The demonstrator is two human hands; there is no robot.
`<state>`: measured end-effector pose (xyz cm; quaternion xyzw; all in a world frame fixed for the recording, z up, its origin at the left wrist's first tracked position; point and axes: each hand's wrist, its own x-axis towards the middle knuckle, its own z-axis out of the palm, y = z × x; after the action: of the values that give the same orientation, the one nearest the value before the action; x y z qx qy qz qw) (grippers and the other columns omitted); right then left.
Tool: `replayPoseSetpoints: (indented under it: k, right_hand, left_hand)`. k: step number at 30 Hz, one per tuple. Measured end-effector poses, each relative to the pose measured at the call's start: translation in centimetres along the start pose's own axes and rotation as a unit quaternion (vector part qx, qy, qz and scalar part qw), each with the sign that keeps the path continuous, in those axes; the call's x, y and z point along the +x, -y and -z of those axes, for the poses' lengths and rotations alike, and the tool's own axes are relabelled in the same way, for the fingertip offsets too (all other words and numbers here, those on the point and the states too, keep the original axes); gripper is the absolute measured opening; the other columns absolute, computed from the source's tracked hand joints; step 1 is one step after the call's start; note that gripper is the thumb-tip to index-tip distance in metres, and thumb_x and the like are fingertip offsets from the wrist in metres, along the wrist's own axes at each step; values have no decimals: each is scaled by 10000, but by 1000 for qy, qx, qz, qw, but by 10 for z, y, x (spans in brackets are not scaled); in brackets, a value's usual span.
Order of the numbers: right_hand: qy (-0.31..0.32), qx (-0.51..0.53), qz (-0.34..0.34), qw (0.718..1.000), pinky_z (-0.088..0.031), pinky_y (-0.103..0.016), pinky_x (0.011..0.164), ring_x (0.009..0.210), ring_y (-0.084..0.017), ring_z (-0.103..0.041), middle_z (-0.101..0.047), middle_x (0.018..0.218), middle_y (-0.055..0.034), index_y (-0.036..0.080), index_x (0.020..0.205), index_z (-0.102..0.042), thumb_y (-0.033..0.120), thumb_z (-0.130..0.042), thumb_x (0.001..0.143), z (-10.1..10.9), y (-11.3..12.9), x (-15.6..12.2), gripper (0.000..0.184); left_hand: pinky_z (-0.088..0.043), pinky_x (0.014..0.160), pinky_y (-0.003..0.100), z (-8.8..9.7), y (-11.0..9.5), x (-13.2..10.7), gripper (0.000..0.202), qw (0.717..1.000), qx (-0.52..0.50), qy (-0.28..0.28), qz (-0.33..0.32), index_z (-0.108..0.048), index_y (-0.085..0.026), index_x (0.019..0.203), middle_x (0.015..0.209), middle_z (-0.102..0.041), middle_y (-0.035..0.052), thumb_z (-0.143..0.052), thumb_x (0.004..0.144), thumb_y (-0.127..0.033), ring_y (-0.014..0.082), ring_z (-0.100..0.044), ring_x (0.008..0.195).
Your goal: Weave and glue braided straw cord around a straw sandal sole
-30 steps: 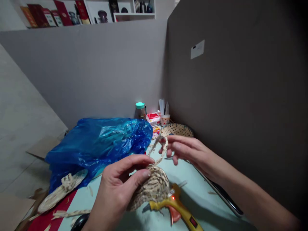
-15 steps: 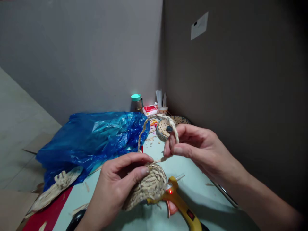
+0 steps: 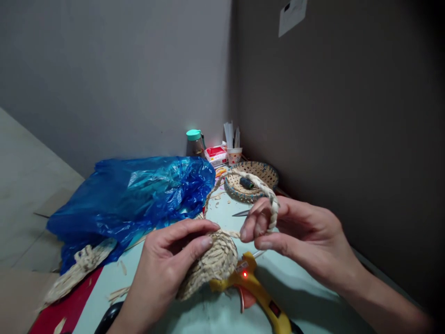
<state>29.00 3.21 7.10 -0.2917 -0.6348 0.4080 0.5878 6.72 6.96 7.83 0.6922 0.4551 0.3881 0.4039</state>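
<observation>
Here, the left hand [image 3: 163,262] is nearly closed, its thumb and fingers pinching the edge of a beige, rounded piece of coiled plant-fibre braid [image 3: 221,259] above the pale green tabletop [image 3: 309,304]. The right hand [image 3: 308,239], fingers curled toward its thumb, holds a pale braided fibre cord [image 3: 260,183] that arches in a loop between the hands. Partly behind the coiled piece lies a yellow glue gun [image 3: 257,288]. Beyond are a crumpled blue plastic bag [image 3: 139,197] and a shallow round woven basket [image 3: 234,194].
</observation>
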Motion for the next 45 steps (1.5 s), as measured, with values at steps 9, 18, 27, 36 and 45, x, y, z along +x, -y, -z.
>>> replayPoseSetpoints:
  k: [9,18,27,36,45]
  right_hand:
    - [-22,-33,35,999,-563,-272,818,848,-144,-689,-729,892,48,257,890,-696,166,-736,910,-3,-5,-3,101]
    - [-2,-94,78,993,-558,-311,779,828,-172,-695,-724,896,6,225,883,-673,122,-710,915,-2,-5,-4,113]
    - [-14,-83,65,994,-567,-309,777,824,-173,-701,-729,880,2,217,860,-671,118,-710,907,-4,-9,-3,116]
    - [-42,-77,72,994,-568,-318,804,826,-179,-710,-741,879,1,228,892,-694,133,-740,893,-10,-14,-7,105]
    - [-52,-90,81,991,-568,-322,829,864,-186,-716,-754,921,-1,229,889,-696,138,-755,883,-15,-18,-10,109]
  left_hand:
    - [-542,707,188,-2,1,2,102,1000,1,11,11,-827,-319,834,853,-813,-25,-758,787,-260,157,-728,764]
    - [-544,726,199,1,2,3,76,999,-19,0,30,-823,-305,830,850,-810,-20,-767,787,-277,164,-727,780]
    - [-538,725,214,-1,8,3,96,996,-62,-17,55,-822,-278,863,845,-810,2,-795,778,-311,183,-734,812]
    - [-529,741,206,-2,6,0,106,996,-57,-34,63,-837,-293,871,894,-823,-8,-787,785,-332,177,-735,822]
    - [-523,797,216,-4,11,1,116,991,-84,-68,73,-834,-300,881,935,-825,-19,-808,771,-326,179,-733,884]
